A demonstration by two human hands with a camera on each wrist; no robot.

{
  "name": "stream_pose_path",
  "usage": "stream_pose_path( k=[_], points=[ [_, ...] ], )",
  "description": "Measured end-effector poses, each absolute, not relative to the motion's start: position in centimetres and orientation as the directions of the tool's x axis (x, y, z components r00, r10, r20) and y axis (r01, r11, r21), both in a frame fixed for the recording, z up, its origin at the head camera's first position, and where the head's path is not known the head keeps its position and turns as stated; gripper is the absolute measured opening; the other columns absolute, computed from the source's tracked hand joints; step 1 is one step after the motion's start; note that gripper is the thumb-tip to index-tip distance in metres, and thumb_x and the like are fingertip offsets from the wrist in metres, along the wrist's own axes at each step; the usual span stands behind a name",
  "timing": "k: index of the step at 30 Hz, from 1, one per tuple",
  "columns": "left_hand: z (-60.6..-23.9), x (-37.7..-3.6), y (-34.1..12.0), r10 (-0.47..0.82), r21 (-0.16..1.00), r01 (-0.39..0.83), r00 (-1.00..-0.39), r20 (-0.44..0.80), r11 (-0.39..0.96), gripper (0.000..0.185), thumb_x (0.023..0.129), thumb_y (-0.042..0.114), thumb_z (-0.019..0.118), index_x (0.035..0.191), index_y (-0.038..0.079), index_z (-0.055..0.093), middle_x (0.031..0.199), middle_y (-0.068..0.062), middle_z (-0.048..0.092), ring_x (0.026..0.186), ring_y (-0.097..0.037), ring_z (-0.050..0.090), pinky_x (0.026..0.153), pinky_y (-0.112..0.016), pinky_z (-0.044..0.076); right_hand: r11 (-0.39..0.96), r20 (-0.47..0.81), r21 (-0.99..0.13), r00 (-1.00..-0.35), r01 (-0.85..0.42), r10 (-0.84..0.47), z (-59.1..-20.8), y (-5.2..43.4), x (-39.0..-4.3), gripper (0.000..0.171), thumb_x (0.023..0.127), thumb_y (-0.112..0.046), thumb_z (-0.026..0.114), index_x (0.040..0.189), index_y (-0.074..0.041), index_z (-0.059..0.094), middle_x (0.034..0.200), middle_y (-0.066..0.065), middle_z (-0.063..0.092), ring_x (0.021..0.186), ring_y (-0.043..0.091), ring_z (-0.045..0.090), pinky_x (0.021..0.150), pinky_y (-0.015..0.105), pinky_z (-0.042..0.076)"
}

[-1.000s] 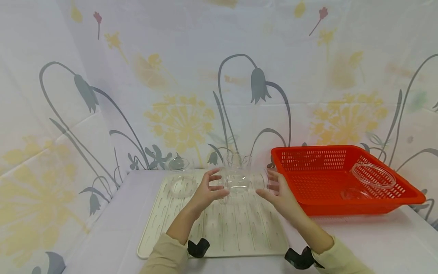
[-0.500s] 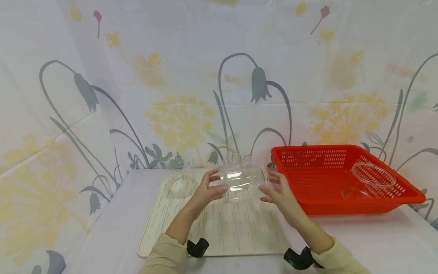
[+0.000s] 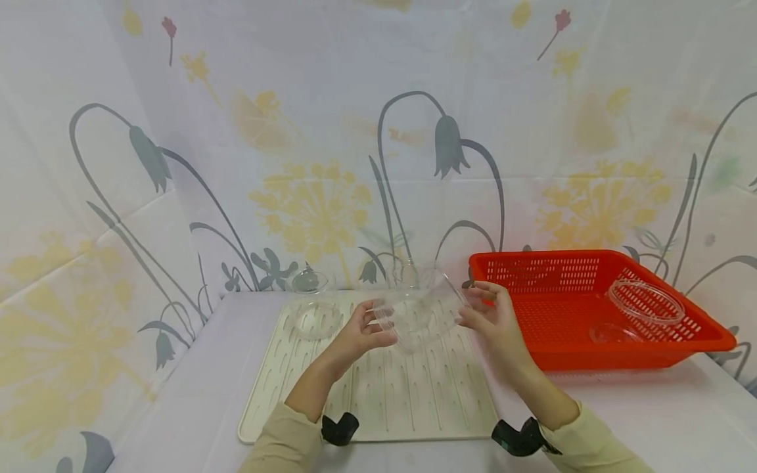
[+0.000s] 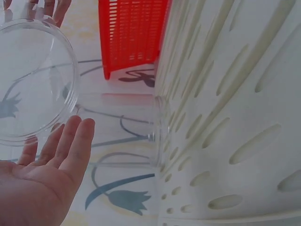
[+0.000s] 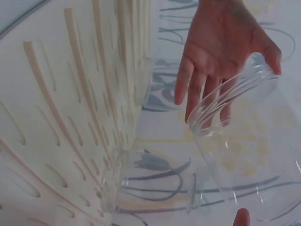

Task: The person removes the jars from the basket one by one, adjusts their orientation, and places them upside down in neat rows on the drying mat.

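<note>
A clear plastic jar (image 3: pixel 416 318) is held between my two hands above the mat, lying nearly sideways with its right end tilted up. My left hand (image 3: pixel 361 332) grips the threaded mouth, thumb on one side and fingers on the other, as the right wrist view shows. At the opposite end my right hand (image 3: pixel 493 322) holds the jar by its edge; only a fingertip (image 5: pixel 242 218) of it shows in the right wrist view. Behind, another clear jar (image 4: pixel 122 136) stands upright on the ribbed cream mat (image 3: pixel 426 414). A further clear container (image 3: pixel 313 312) stands at the mat's back left.
A red perforated basket (image 3: pixel 579 360) stands to the right of the mat. Inside it are a clear ring-shaped piece (image 3: pixel 644 320) and another small clear piece (image 3: pixel 615 334). A flower-printed curtain (image 3: pixel 331 98) hangs behind the white table (image 3: pixel 183 407).
The jar has tilted from roughly level, its right end rising. My right hand has turned and shifted slightly right and up with it; my left hand stays nearly in place.
</note>
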State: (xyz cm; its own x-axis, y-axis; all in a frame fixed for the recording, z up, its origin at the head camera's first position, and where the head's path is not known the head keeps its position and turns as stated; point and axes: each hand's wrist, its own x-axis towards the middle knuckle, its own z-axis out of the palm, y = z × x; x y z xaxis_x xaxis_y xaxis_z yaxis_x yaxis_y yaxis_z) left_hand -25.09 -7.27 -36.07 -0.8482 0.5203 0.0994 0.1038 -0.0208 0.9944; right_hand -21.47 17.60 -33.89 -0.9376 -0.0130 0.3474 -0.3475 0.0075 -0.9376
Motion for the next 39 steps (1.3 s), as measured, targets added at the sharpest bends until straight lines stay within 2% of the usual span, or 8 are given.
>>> stream_pose_path(
  k=[6, 12, 17, 20, 22, 27, 31, 39],
  points=[
    [-36.3, -25.1, -7.1, 0.558, 0.991, 0.128, -0.825, 0.090, 0.031, 0.073, 0.083, 0.019, 0.068, 0.139, 0.003, 0.024, 0.141, -0.016, 0.035, 0.129, -0.035, 0.033, 0.099, -0.047, 0.035, -0.028, 0.377, -0.926, -0.926, -0.376, -0.005, -33.3, 17.4, -21.4, 0.044, 0.091, -0.001, 0.053, 0.127, -0.001, 0.027, 0.122, 0.013, 0.034, 0.099, 0.009, 0.056, 0.081, 0.023, 0.050],
    [-36.3, -25.0, -7.1, 0.591, 0.983, 0.162, -0.803, 0.078, 0.091, 0.065, 0.082, 0.020, 0.069, 0.134, 0.003, 0.033, 0.141, -0.010, 0.037, 0.131, -0.031, 0.031, 0.102, -0.047, 0.032, 0.031, 0.349, -0.935, -0.933, -0.353, -0.082, -33.1, 16.9, -21.4, 0.055, 0.089, -0.004, 0.053, 0.135, 0.001, 0.023, 0.128, 0.021, 0.039, 0.104, 0.014, 0.055, 0.084, 0.022, 0.048],
    [-36.4, -25.1, -7.0, 0.606, 0.971, 0.198, -0.792, 0.076, 0.137, 0.073, 0.081, 0.020, 0.072, 0.140, 0.006, 0.032, 0.141, -0.008, 0.040, 0.130, -0.027, 0.034, 0.104, -0.047, 0.030, 0.104, 0.324, -0.933, -0.931, -0.344, -0.171, -33.2, 16.8, -21.5, 0.061, 0.087, -0.010, 0.058, 0.137, -0.001, 0.024, 0.129, 0.020, 0.043, 0.112, 0.027, 0.049, 0.091, 0.036, 0.045],
    [-36.5, -25.1, -7.0, 0.601, 0.965, 0.204, -0.797, 0.066, 0.165, 0.076, 0.079, 0.020, 0.073, 0.142, 0.008, 0.031, 0.141, -0.008, 0.040, 0.130, -0.026, 0.035, 0.104, -0.047, 0.030, 0.107, 0.323, -0.930, -0.921, -0.352, -0.218, -33.2, 16.8, -21.6, 0.061, 0.085, -0.013, 0.061, 0.136, -0.003, 0.029, 0.129, 0.020, 0.043, 0.115, 0.036, 0.044, 0.091, 0.047, 0.044],
    [-36.5, -25.0, -7.1, 0.596, 0.962, 0.206, -0.800, 0.060, 0.180, 0.077, 0.079, 0.019, 0.074, 0.143, 0.011, 0.032, 0.141, -0.007, 0.040, 0.130, -0.026, 0.035, 0.105, -0.047, 0.029, 0.112, 0.326, -0.926, -0.913, -0.361, -0.244, -33.2, 16.8, -21.7, 0.064, 0.084, -0.014, 0.064, 0.137, -0.004, 0.029, 0.129, 0.020, 0.042, 0.116, 0.039, 0.042, 0.089, 0.049, 0.045],
    [-36.6, -25.0, -7.1, 0.590, 0.953, 0.221, -0.805, 0.060, 0.205, 0.073, 0.078, 0.018, 0.075, 0.140, 0.014, 0.037, 0.142, -0.008, 0.040, 0.130, -0.028, 0.034, 0.105, -0.047, 0.029, 0.169, 0.331, -0.906, -0.898, -0.388, -0.291, -33.4, 16.6, -22.0, 0.074, 0.080, -0.018, 0.072, 0.139, -0.008, 0.027, 0.130, 0.019, 0.040, 0.115, 0.040, 0.043, 0.089, 0.047, 0.046],
    [-36.7, -25.0, -7.1, 0.576, 0.949, 0.217, -0.816, 0.047, 0.229, 0.076, 0.077, 0.019, 0.076, 0.141, 0.013, 0.035, 0.143, -0.008, 0.038, 0.131, -0.032, 0.032, 0.103, -0.049, 0.031, 0.220, 0.331, -0.888, -0.895, -0.403, -0.300, -33.5, 16.6, -22.1, 0.080, 0.077, -0.020, 0.075, 0.140, -0.010, 0.026, 0.131, 0.018, 0.040, 0.114, 0.039, 0.044, 0.088, 0.047, 0.046],
    [-36.9, -24.7, -7.1, 0.536, 0.946, 0.213, -0.842, 0.050, 0.246, 0.078, 0.076, 0.021, 0.078, 0.143, 0.017, 0.036, 0.141, -0.009, 0.040, 0.128, -0.030, 0.036, 0.102, -0.044, 0.035, 0.244, 0.318, -0.889, -0.905, -0.388, -0.282, -33.4, 16.4, -22.1, 0.079, 0.075, -0.020, 0.077, 0.138, -0.012, 0.029, 0.130, 0.018, 0.042, 0.113, 0.037, 0.047, 0.089, 0.046, 0.047]
  ],
)
